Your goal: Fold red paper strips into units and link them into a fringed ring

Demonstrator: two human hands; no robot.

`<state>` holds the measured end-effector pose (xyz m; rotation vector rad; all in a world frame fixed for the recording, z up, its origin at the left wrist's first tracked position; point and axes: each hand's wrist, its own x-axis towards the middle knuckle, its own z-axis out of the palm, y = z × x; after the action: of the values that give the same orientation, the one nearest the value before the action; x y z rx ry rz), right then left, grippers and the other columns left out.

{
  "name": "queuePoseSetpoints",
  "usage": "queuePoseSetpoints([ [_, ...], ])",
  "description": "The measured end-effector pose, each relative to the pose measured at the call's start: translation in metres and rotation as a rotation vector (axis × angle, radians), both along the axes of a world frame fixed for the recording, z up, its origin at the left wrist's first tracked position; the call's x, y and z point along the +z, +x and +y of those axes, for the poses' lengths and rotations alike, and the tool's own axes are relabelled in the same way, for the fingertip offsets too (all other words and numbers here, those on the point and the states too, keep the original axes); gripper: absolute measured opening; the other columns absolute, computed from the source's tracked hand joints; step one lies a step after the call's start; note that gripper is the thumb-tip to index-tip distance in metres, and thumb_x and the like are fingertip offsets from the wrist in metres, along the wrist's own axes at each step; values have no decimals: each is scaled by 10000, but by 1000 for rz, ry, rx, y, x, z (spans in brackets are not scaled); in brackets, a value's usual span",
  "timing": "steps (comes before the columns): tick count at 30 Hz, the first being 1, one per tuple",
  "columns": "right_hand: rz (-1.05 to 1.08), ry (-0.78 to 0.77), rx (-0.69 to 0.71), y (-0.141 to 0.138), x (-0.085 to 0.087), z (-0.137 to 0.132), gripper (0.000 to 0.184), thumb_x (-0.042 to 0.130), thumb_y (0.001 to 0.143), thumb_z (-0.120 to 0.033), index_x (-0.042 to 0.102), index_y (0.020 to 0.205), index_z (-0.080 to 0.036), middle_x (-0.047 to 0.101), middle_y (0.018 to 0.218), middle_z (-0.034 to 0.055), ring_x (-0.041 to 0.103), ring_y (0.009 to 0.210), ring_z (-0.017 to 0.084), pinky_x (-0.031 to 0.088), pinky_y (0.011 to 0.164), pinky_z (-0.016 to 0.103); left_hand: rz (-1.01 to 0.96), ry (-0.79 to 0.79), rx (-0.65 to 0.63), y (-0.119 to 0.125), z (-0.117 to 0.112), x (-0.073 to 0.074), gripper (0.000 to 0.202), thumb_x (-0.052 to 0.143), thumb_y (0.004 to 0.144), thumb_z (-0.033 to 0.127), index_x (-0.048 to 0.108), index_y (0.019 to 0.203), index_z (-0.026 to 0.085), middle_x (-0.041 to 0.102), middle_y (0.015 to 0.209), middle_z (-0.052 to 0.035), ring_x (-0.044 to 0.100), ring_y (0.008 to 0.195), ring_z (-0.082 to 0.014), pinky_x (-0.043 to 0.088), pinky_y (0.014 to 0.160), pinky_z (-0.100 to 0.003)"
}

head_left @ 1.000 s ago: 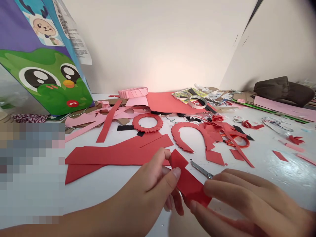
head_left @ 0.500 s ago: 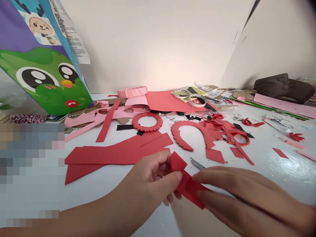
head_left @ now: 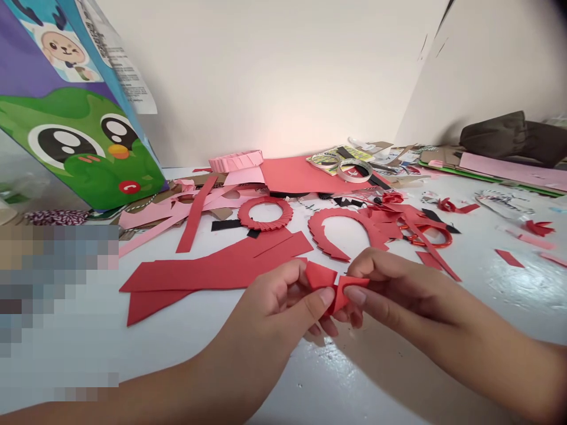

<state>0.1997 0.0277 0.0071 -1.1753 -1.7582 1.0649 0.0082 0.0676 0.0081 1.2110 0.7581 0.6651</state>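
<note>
white table (head_left: 199, 342) against a plain wall, littered with paper scraps. both hands meet low centre. left hand (head_left: 279, 304) pinches the red piece (head_left: 319, 275) between thumb and forefinger, other fingers curled under. right hand (head_left: 390, 283) pinches the same piece from the other side, its fingertips almost against the left's. so both are closed on it, neither loose. piece is held just above the table, not resting on it, bent into a sharp v-like fold between the two grips.

change: a second ago the piece was a longer flat strip, slanted low over the table, with the right hand spread along its lower end. now the right hand has come up and in, the strip is doubled over and looks much shorter, and the hands nearly touch. i read that as the fold being made right now – crease formed, not yet pressed flat. small metal tool that lay beside the strip no longer shows, likely behind the right hand.

around: red sheets (head_left: 212, 273) just left of the hands, red ring (head_left: 264, 213) and red arc (head_left: 336, 229) beyond, scissors (head_left: 432, 238) under scraps at right, pink ring (head_left: 236, 160), tape rolls (head_left: 353, 169), owl box (head_left: 84, 153) far left, dark bag (head_left: 509, 139) far right.
</note>
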Motion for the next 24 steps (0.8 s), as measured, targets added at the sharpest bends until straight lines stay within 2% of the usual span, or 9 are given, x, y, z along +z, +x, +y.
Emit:
queuePoseSetpoints([
  [4,120,-32,10,-1,-1,1,217,546,1045,-371,564,867,-247,685,793,-29,662,754,116,527,708,224,-55,-29,-7,0,0,-3,170,660,954,267,686,804,192,726,739,33,670,732,-104,520,700,-207],
  [13,183,-80,11,-4,0,3,241,524,1057,-348,526,839,-244,655,753,-40,636,711,100,504,666,216,-85,-61,-58,-3,0,-5,174,678,970,313,708,844,196,777,795,13,701,696,-115,558,679,-226],
  [18,225,-112,28,-4,-2,3,245,550,1047,-375,520,840,-246,675,769,-46,641,723,93,500,671,208,-39,-41,-26,0,-1,-3,158,667,964,250,687,817,196,763,758,23,692,712,-103,543,694,-207],
  [21,210,-122,9,-3,-5,2,210,562,1036,-358,532,859,-248,687,807,-31,628,737,109,499,681,226,14,-19,24,1,-2,-2,191,645,952,203,648,761,190,722,701,42,649,668,-86,509,643,-186],
  [24,215,-157,29,-1,-6,2,161,569,1027,-370,530,918,-257,677,832,-26,637,772,133,501,697,255,73,-12,18,1,-3,-1,197,653,937,227,603,748,200,692,655,60,607,617,-83,480,607,-191],
])
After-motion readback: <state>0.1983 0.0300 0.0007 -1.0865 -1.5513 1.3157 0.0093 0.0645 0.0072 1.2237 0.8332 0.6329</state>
